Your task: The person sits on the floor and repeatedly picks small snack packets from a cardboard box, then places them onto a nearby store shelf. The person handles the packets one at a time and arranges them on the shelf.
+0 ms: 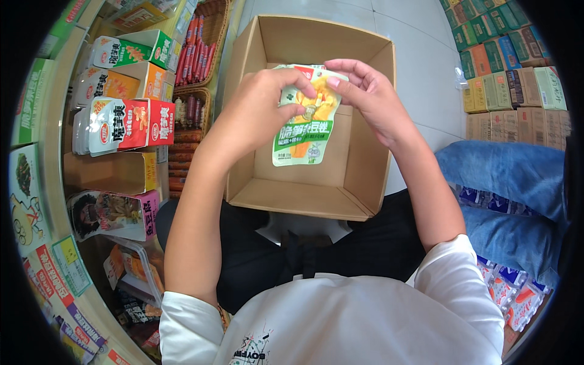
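A green, white and yellow snack pouch (299, 143) with printed food pictures and writing is held upright over an open cardboard box (301, 196). My left hand (260, 98) grips the pouch from the left, its thumb and forefinger on the printed front. At the upper right corner, the thumb of my right hand (365, 93) presses on the front while the other fingers curl behind. Another edge shows along the top of the pouch; I cannot tell if a second pouch lies behind it. The bare inner bottom and walls of the box show around the pouch.
Shelving at left holds snack cartons, among them a red and white carton (132, 125) and an emptied brown carton (107, 171). Wicker baskets (207, 45) hold red-wrapped sausages. At right are stacked boxes (502, 91), blue denim fabric (502, 169) and packaged bottles (511, 287).
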A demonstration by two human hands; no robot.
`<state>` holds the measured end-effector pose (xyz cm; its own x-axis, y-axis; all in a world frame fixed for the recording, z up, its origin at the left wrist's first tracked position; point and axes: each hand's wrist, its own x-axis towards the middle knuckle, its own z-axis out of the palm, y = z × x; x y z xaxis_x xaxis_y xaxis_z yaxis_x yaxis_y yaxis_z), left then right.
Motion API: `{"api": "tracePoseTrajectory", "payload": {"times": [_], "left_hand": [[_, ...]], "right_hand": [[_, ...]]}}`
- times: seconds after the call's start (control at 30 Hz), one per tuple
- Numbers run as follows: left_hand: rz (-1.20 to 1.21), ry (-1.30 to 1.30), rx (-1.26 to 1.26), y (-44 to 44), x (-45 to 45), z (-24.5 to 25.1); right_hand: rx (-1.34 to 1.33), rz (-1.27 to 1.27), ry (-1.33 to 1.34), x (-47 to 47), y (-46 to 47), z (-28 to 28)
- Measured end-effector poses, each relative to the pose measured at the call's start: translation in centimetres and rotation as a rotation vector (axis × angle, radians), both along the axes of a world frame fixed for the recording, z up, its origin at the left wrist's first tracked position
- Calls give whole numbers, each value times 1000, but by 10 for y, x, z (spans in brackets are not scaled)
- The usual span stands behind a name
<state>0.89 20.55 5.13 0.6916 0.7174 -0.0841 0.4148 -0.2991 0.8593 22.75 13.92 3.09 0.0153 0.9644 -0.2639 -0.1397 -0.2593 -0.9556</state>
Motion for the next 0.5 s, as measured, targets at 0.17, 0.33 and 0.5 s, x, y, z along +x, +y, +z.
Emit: {"api": "tracePoseTrajectory", "payload": {"times": [0.17,0.33,0.5], "left_hand": [[112,-91,-82,9,-6,8],[119,-129,-91,9,-8,10],[111,-80,-92,10,-14,18]], "right_hand": [[-118,160,72,-1,-6,-1],[-108,148,51,-9,-6,0],[-73,105,93,-8,-3,2]]}}
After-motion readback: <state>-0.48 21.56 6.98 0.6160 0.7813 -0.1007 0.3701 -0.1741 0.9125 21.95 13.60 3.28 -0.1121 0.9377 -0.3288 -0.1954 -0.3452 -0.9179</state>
